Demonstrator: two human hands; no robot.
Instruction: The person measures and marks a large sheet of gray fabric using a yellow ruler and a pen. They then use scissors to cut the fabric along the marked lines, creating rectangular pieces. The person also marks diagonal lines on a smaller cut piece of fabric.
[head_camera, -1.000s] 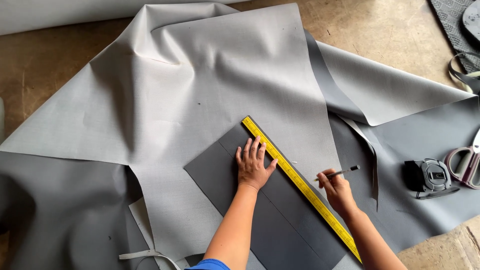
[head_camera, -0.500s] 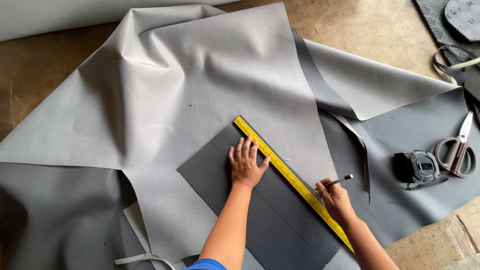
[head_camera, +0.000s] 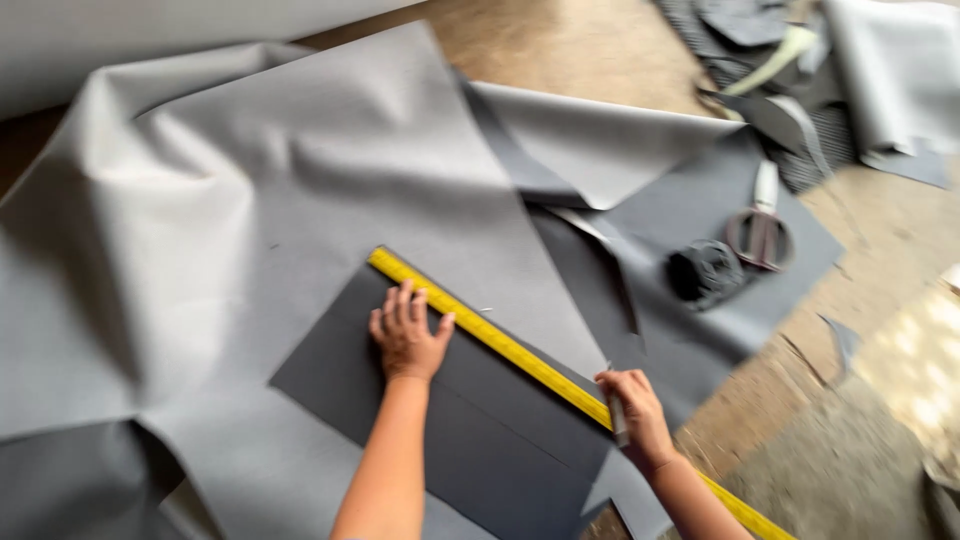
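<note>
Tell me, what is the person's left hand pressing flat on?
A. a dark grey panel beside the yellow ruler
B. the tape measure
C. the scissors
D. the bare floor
A: the left hand lies spread on the dark grey panel, right beside the yellow ruler.

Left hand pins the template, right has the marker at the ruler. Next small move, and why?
Probably draw the white marker along the long yellow ruler, toward the left hand: that hand lies flat on the dark grey rectangular template, and the right hand holds the marker at the ruler's edge.
</note>
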